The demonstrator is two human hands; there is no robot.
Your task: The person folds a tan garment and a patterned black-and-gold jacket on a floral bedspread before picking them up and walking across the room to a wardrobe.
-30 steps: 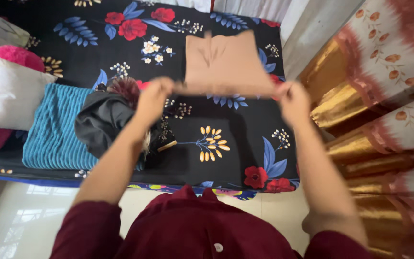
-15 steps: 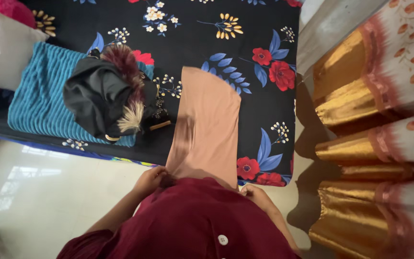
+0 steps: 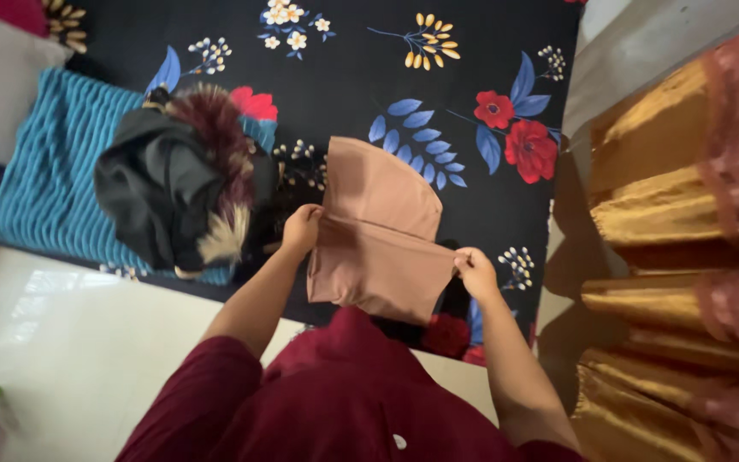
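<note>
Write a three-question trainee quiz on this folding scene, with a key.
1. True or false: both hands grip the tan cloth.
2. What lies on the blue blanket? A) black garment B) white plate C) green bottle
3. Which hand is nearer the gold curtain?

Key:
1. True: left hand and right hand pinch it at the fold.
2. A, the black garment.
3. The right hand.
</note>
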